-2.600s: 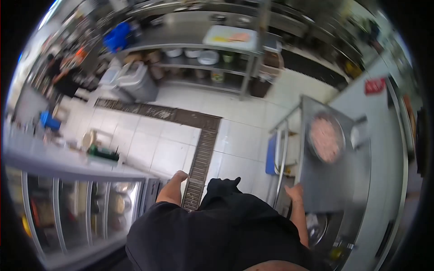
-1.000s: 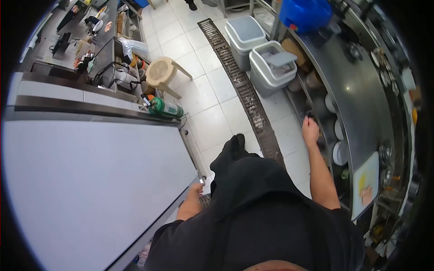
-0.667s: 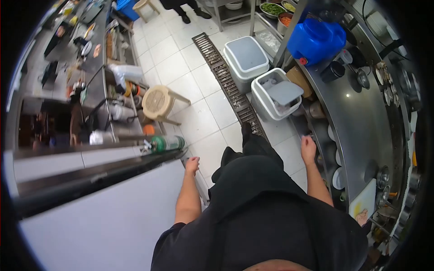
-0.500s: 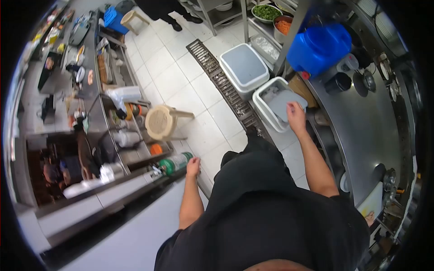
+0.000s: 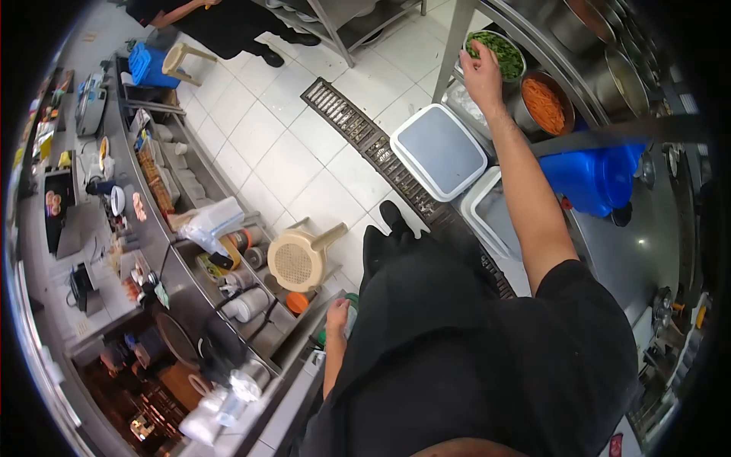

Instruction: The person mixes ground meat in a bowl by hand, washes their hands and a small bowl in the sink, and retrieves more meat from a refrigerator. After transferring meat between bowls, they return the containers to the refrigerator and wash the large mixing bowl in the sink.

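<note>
My right hand (image 5: pixel 481 72) is stretched out at the edge of a bowl of chopped greens (image 5: pixel 502 57) on a metal rack, its fingers apart. Beside that bowl is a metal pot of shredded orange food (image 5: pixel 542 105). Below my right forearm are a lidded white tub (image 5: pixel 442 151) and a second white tub (image 5: pixel 476 209), partly hidden by the arm. My left hand (image 5: pixel 336 314) hangs low beside a green cylinder (image 5: pixel 351 305), its fingers curled; whether it touches the cylinder or holds anything is hidden.
A beige stool (image 5: pixel 297 260) stands left of my legs. A floor drain grate (image 5: pixel 358 126) crosses the tiles. A co-worker in dark clothes (image 5: pixel 228 30) stands at the top. A blue container (image 5: pixel 598 179) sits on the right-hand steel counter (image 5: pixel 640 251). Another counter (image 5: pixel 164 244) runs along the left.
My right hand has moved from the open white tub up to the bowl of greens. The view has shifted forward, bringing more of the rack and the co-worker into sight.
</note>
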`<action>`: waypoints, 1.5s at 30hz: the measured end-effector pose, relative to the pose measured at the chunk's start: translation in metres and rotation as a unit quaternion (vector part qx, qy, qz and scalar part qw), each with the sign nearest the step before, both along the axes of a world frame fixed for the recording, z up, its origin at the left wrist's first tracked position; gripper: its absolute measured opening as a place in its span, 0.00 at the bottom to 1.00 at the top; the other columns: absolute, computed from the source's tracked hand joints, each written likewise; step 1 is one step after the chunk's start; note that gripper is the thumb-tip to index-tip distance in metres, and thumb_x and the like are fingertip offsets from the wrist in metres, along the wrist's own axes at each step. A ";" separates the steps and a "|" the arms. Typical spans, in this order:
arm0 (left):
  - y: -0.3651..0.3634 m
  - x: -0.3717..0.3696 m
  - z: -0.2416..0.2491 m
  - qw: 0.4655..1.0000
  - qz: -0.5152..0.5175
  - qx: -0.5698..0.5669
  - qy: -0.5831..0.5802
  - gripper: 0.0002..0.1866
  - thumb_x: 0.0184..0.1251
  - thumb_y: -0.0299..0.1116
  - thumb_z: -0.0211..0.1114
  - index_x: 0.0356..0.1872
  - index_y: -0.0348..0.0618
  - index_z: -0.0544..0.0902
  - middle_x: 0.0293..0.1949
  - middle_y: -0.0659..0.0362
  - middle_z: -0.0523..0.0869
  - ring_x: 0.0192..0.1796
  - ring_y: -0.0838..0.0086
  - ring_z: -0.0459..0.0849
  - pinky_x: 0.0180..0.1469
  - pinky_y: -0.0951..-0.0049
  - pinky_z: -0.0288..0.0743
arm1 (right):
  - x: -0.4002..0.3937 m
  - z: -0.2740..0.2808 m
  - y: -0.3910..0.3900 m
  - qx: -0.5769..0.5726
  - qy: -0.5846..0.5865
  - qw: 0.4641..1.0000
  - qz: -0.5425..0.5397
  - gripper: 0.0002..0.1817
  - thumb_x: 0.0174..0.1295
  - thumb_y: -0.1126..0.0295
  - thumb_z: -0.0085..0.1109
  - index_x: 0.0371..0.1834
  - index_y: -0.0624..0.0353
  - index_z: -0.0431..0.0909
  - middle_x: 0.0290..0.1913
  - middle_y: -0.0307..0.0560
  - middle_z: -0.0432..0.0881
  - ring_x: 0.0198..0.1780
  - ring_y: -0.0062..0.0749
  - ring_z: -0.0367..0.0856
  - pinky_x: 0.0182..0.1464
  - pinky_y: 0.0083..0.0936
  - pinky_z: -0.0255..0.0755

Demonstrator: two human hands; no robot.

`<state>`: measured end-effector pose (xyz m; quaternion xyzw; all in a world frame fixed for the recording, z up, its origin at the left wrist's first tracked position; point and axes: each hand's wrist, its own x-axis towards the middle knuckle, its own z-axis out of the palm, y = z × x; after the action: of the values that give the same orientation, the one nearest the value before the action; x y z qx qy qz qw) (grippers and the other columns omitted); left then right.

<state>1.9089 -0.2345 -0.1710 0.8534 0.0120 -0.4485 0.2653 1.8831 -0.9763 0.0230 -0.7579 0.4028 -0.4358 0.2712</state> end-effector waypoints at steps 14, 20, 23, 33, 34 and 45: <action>-0.365 0.406 0.056 0.992 -0.073 -0.106 -0.014 0.22 0.74 0.43 0.61 0.60 0.38 0.79 0.52 0.54 0.84 0.51 0.66 0.84 0.49 0.66 0.80 | 0.073 -0.007 -0.024 -0.052 0.013 0.982 -0.183 0.13 0.72 0.65 0.56 0.34 0.65 0.76 0.35 0.57 0.79 0.38 0.57 0.77 0.41 0.43 0.70; -0.580 0.448 0.109 0.963 -0.199 -0.180 -0.022 0.15 0.73 0.39 0.62 0.48 0.37 0.83 0.37 0.57 0.86 0.33 0.74 0.83 0.34 0.74 0.78 | 0.079 -0.027 -0.029 0.011 -0.018 0.975 -0.222 0.12 0.71 0.70 0.56 0.30 0.66 0.74 0.31 0.58 0.78 0.33 0.54 0.76 0.36 0.44 0.69; -0.666 0.463 0.112 0.927 -0.280 -0.241 -0.067 0.14 0.72 0.37 0.61 0.28 0.39 0.79 0.21 0.64 0.78 0.23 0.81 0.71 0.26 0.74 0.68 | 0.065 -0.030 -0.027 -0.014 0.093 0.969 -0.229 0.13 0.70 0.71 0.56 0.26 0.64 0.74 0.27 0.55 0.77 0.29 0.53 0.74 0.34 0.44 0.67; -0.943 0.454 0.135 0.807 -0.474 -0.350 -0.033 0.10 0.54 0.19 0.60 0.22 0.43 0.67 0.21 0.65 0.66 0.26 0.79 0.66 0.27 0.72 0.64 | 0.042 -0.034 0.038 -0.002 0.275 0.847 -0.454 0.10 0.63 0.67 0.66 0.38 0.63 0.81 0.32 0.53 0.80 0.34 0.48 0.78 0.39 0.40 0.70; -0.979 0.457 0.107 0.777 -0.508 -0.370 -0.006 0.06 0.53 0.20 0.63 0.27 0.41 0.74 0.27 0.60 0.76 0.32 0.74 0.74 0.37 0.71 0.72 | 0.022 -0.045 0.062 0.094 0.263 0.796 -0.538 0.10 0.63 0.68 0.65 0.42 0.64 0.81 0.34 0.54 0.81 0.37 0.46 0.79 0.41 0.39 0.71; -1.304 0.240 0.369 0.539 -0.522 -0.653 0.103 0.12 0.70 0.31 0.65 0.51 0.39 0.79 0.54 0.56 0.81 0.59 0.72 0.79 0.59 0.69 0.76 | -0.028 0.206 0.135 -0.287 0.028 0.353 -0.890 0.25 0.79 0.54 0.45 0.56 0.66 0.80 0.42 0.42 0.80 0.43 0.27 0.74 0.51 0.26 0.69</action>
<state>2.1491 -1.5386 0.1984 0.2468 -0.7044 -0.4763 0.4649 1.8556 -0.8411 0.2291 0.0013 0.6994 -0.4893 -0.5210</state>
